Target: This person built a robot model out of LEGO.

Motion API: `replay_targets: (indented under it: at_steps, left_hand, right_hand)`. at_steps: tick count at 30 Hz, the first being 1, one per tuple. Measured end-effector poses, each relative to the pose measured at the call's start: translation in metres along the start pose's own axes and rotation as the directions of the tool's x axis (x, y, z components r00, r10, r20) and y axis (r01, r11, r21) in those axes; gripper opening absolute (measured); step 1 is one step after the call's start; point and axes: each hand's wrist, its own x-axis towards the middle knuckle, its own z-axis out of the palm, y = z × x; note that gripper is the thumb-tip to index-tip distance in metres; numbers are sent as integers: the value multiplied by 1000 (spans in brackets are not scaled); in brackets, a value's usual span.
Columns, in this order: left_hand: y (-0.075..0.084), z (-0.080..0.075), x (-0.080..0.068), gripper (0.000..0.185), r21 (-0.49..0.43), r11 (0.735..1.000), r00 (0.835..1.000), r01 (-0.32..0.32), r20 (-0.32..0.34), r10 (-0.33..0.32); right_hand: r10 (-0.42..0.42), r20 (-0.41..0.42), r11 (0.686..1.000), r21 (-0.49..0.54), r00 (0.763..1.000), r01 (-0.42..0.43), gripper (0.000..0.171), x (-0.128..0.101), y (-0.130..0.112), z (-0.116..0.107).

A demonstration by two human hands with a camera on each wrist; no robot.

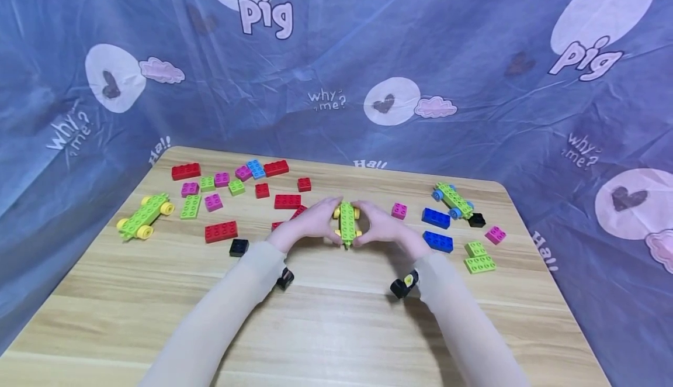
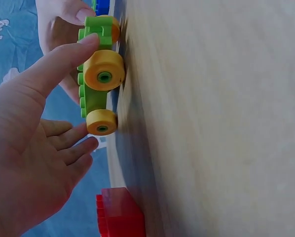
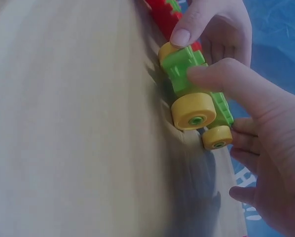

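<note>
My left hand (image 1: 307,223) and right hand (image 1: 382,227) pinch the green yellow-wheeled car (image 1: 346,223) mid-table (image 1: 336,322); red bricks (image 1: 287,201) crowd left, bare wood lies toward me.

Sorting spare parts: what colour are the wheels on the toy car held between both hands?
Yellow wheels, clearest in the left wrist view.

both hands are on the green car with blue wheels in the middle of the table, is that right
Not quite: the wheels are yellow, not blue. Both wrist views show the left hand and right hand touching the green car with its yellow wheels in the middle of the table. The car with blue wheels sits apart, at the right, untouched.
</note>
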Motion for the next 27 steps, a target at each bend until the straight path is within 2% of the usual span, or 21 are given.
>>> replay_targets:
  at_steps: [4, 15, 27]
  left_hand:
    - [5, 3, -9, 114, 5, 1000, 1000, -2, 7, 2]
    - [15, 11, -31, 116, 22, 1000, 1000, -14, 20, 14]
    - [23, 23, -50, 118, -24, 1000, 999, -15, 37, 16]
  right_hand:
    - [-14, -14, 1000, -27, 1000, 13, 102, -9, -9, 5]
    - [5, -27, 1000, 13, 1000, -4, 100, -33, -26, 18]
    - [34, -20, 999, 37, 999, -33, 100, -56, -40, 27]
